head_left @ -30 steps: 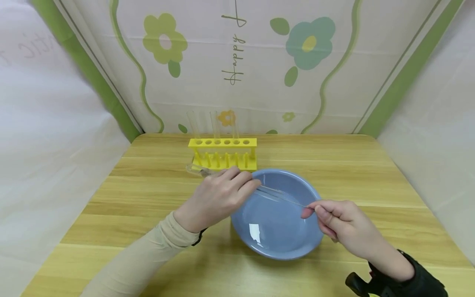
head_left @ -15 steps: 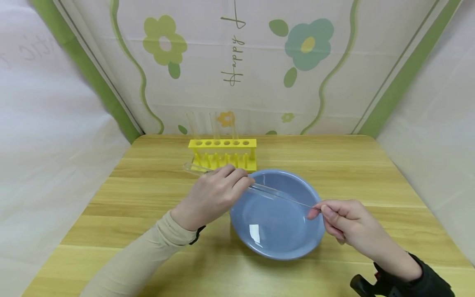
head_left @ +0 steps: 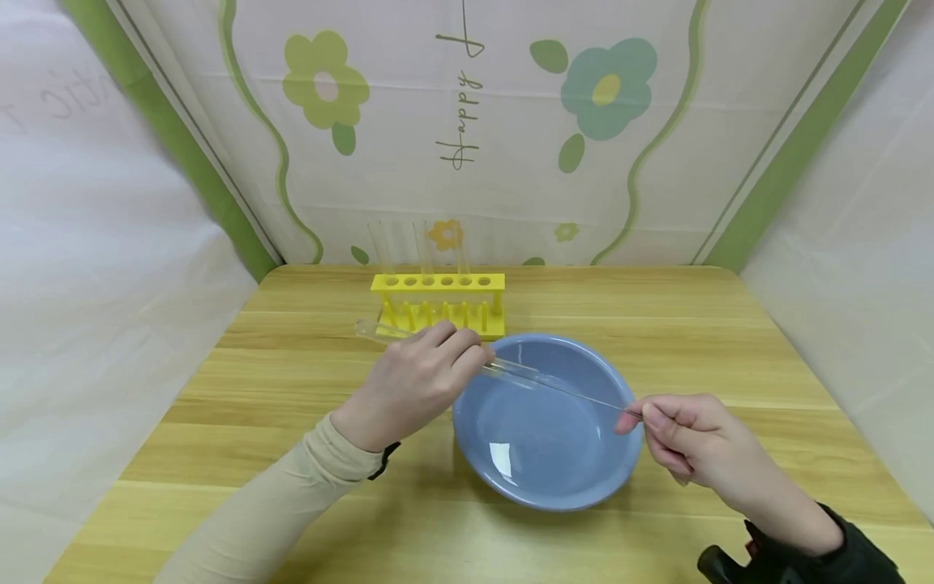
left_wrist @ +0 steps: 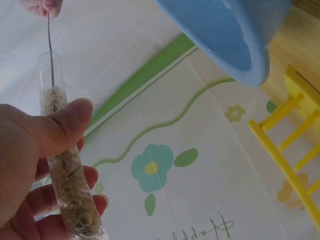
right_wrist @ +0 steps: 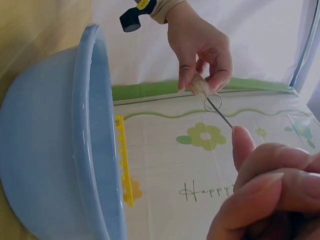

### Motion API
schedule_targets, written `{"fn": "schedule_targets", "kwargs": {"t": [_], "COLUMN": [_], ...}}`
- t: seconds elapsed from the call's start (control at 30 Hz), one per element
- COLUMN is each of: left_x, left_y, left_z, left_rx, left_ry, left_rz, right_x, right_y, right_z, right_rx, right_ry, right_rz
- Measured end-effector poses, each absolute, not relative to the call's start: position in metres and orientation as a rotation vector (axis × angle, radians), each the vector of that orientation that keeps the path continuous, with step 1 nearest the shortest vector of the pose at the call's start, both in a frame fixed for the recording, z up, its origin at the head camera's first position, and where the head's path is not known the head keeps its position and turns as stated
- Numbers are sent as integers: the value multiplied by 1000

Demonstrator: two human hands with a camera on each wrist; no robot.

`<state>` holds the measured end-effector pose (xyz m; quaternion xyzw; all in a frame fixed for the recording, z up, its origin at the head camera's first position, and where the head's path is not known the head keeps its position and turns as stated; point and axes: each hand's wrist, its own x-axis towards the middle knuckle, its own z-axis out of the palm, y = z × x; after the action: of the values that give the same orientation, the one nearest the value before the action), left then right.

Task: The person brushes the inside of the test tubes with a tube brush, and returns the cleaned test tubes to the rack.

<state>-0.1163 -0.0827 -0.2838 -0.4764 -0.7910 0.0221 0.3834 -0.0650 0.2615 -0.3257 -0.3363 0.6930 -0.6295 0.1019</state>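
My left hand [head_left: 419, 381] grips a clear test tube [head_left: 511, 373], held slanted above the blue basin [head_left: 470, 454] with its mouth toward the right. Inside the tube, the pale, matted bristles of a test tube brush [left_wrist: 75, 200] show in the left wrist view. The brush's thin twisted wire handle [head_left: 587, 397] comes out of the tube's mouth. My right hand [head_left: 700, 442] pinches the end of that wire between thumb and finger, over the basin's right rim. The left fingers hide the tube's middle in the head view.
Behind the basin stands a yellow test tube rack [head_left: 438, 282] with several holes and pegs. Three clear test tubes [head_left: 425, 247] stand in it. The basin seems to hold water, with a bright reflection. All rest on a wooden table [head_left: 730, 341] before a flowered cloth.
My right hand has moved right and my left hand slightly left, so they are farther apart. More of the brush's wire shows outside the tube's mouth. The basin and rack have stayed put.
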Motion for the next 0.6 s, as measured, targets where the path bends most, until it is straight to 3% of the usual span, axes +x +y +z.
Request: {"fn": "schedule_targets", "kwargs": {"t": [0.6], "left_x": [-116], "left_y": [-87], "left_z": [-288], "left_rx": [-1213], "left_ry": [-2045], "left_rz": [39], "right_x": [-59], "right_y": [280], "right_z": [-332], "right_rx": [-884], "right_ry": [2237], "right_rz": [-1795]}}
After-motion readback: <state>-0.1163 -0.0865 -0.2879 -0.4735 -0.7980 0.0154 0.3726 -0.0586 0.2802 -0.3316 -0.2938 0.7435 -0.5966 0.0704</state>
